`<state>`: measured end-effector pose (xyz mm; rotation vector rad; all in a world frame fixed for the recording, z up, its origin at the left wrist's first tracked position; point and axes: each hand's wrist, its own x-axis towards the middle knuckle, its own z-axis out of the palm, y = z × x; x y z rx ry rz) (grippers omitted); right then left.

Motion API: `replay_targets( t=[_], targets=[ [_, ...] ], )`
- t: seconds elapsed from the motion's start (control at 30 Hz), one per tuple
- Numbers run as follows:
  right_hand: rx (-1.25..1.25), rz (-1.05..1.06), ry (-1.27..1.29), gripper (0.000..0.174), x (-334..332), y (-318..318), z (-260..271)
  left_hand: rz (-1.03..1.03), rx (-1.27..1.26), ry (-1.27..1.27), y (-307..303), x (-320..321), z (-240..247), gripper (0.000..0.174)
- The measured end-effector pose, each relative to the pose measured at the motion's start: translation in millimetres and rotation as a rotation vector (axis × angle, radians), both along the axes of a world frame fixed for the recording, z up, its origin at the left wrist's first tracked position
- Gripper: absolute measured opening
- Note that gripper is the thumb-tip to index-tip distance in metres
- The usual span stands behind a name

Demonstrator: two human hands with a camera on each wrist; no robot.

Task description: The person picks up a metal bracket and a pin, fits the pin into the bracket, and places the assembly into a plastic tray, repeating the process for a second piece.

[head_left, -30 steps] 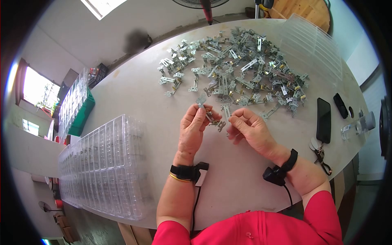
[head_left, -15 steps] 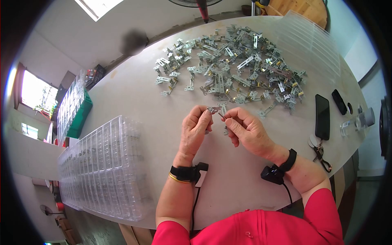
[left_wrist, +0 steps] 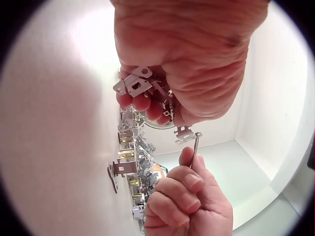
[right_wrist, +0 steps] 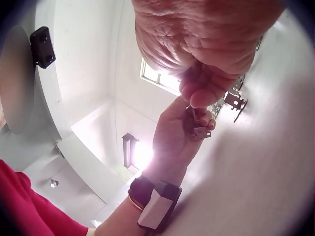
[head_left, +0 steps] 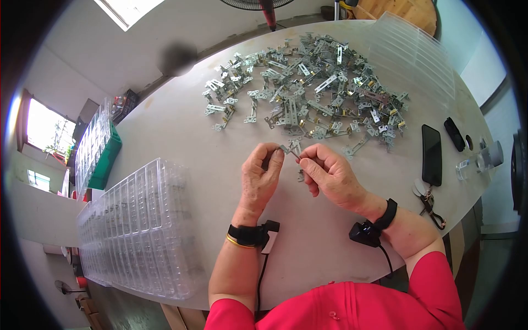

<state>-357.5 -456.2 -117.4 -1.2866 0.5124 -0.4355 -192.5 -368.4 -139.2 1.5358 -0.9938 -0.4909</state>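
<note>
My left hand grips a small stamped metal bracket with holes; part of it is hidden in the palm. Another end of metal juts out past the thumb. The right hand pinches a thin metal rod with a small flared tip, close beside that jutting end. In the head view both hands meet over the near middle of the table, fingertips almost together. A loose bracket lies just below the right fingertips, partly covered.
A wide pile of metal brackets spreads beyond the hands. Stacked clear trays stand at left, near a green bin. A clear tray, phone, keys and clear container lie at right.
The left hand has turned its bracket from pointing up to pointing toward the right hand. The right hand has come in closer, its thin rod now beside the left fingertips.
</note>
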Motion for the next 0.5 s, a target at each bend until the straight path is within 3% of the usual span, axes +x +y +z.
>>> replay_targets(
  t=[0.5],
  targets=[
    [0.004,0.011,-0.006,0.024,-0.2,-1.8,2.2,-0.019,0.017,-0.247,-0.6,-6.7,6.5,0.005]
  ],
)
